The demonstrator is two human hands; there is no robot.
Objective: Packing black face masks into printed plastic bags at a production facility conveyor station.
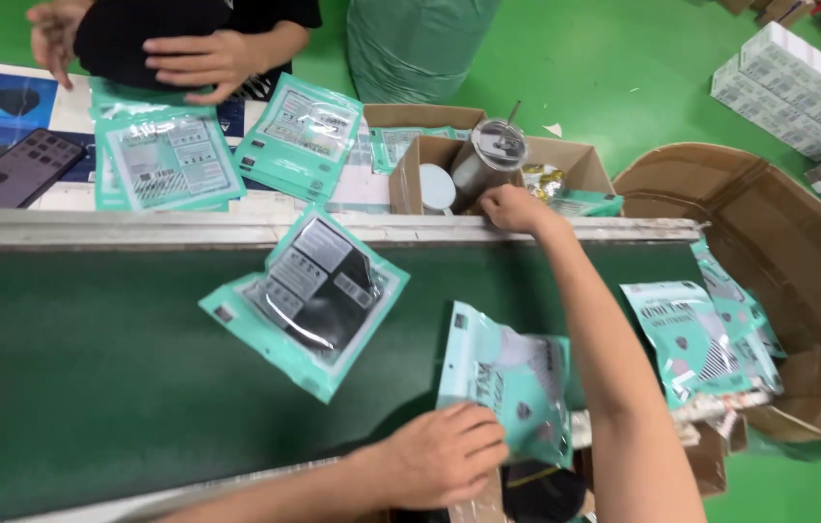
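Fingers of my left hand [444, 455] pinch one teal pouch [512, 383]; my right hand [512, 206], curled and empty-looking, reaches into one cardboard box [410, 169]; one more pouch [309, 300] lies on the belt [91, 368].

Teal pouch [512, 383] (clear window, dark contents) lies tilted at the green belt's near edge

Two bare, sleeveless forearms

A packing workshop: green conveyor belt [91, 387], teal pouches [309, 295], cardboard cartons [769, 242].
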